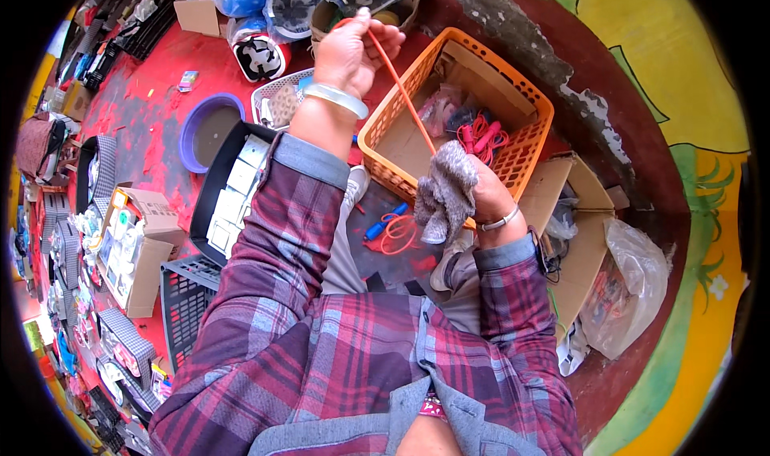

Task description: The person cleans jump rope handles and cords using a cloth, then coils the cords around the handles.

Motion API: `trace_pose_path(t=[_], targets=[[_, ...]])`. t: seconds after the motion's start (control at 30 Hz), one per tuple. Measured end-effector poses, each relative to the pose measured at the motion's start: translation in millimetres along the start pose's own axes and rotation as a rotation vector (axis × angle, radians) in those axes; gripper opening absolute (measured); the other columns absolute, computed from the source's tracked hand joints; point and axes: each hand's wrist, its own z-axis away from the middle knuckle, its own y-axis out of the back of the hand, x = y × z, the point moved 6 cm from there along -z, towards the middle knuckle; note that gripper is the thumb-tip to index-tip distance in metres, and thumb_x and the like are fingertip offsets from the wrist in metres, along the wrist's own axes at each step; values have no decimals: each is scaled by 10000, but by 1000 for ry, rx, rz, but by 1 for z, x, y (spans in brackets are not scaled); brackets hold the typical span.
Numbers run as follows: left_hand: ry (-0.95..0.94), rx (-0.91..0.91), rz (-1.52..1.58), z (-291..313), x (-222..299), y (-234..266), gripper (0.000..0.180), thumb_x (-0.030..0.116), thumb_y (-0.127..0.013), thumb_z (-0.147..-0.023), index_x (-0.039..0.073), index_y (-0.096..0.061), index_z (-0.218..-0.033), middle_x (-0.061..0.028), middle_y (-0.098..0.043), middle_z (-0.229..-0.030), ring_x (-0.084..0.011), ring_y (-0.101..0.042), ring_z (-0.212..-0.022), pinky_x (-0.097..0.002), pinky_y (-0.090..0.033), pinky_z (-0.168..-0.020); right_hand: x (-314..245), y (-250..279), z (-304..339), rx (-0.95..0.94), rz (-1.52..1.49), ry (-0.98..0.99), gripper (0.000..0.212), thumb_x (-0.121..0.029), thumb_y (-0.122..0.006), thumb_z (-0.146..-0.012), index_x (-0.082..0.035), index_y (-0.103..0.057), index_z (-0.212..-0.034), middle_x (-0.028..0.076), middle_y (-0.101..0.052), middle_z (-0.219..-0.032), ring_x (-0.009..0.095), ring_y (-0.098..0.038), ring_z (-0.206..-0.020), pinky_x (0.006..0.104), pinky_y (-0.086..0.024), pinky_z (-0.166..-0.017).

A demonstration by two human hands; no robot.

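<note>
My left hand [353, 53] is raised and pinches an orange skipping rope [403, 95] between thumb and fingers. The cord stretches down taut to a grey, fuzzy cloth [447, 190], which my right hand [488, 190] grips around it. Below, a blue handle [385, 222] and loops of orange cord lie on the floor between my feet; whether they join the held rope is hidden. Under the stretched cord stands an orange plastic basket [533, 139] lined with cardboard. Inside it are pink-handled skipping ropes [484, 137] and small bagged items.
To the left are a purple basin [188, 139], a black tray [207, 203] of white boxes and a black crate [178, 295]. A cardboard box [581, 239] and a clear plastic bag [634, 287] stand at right, by the painted wall [666, 47]. Bagged helmets [293, 7] sit ahead.
</note>
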Motion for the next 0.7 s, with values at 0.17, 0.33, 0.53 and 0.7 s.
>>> trace_pose_path(t=[0.17,0.33,0.53,0.7], targets=[[-174,166,87,-15,48,42,291,234,-471,-917,36,-561,-723,-129,-636,-769,-287,-622,-791,-433,-482,-793,11,-2,13,-13,376,-269,164,-156,-557,-859,-9,-610,-910,39,-618,-818,98,-570,-719,243,-471,-639],[-183,229,74,-21,52,60,297,251,-452,-925,26,-546,-755,-138,-635,-791,-301,-621,-805,-448,-484,-785,7,12,25,11,444,-279,201,-175,-545,-870,15,-608,-860,43,-623,-770,117,-580,-668,259,-480,-620],[-294,344,40,-29,61,85,321,273,-435,-931,27,-548,-758,-141,-638,-786,-291,-628,-782,-419,-501,-747,-1,19,42,-12,599,-239,192,-170,-545,-871,8,-605,-833,35,-615,-736,121,-580,-665,259,-476,-606],[-262,365,108,-45,61,106,406,334,-338,-954,16,-550,-816,-122,-628,-793,-258,-623,-769,-401,-488,-702,-13,24,53,9,443,-160,137,-129,-525,-863,-16,-593,-898,22,-595,-803,100,-545,-715,253,-457,-655]])
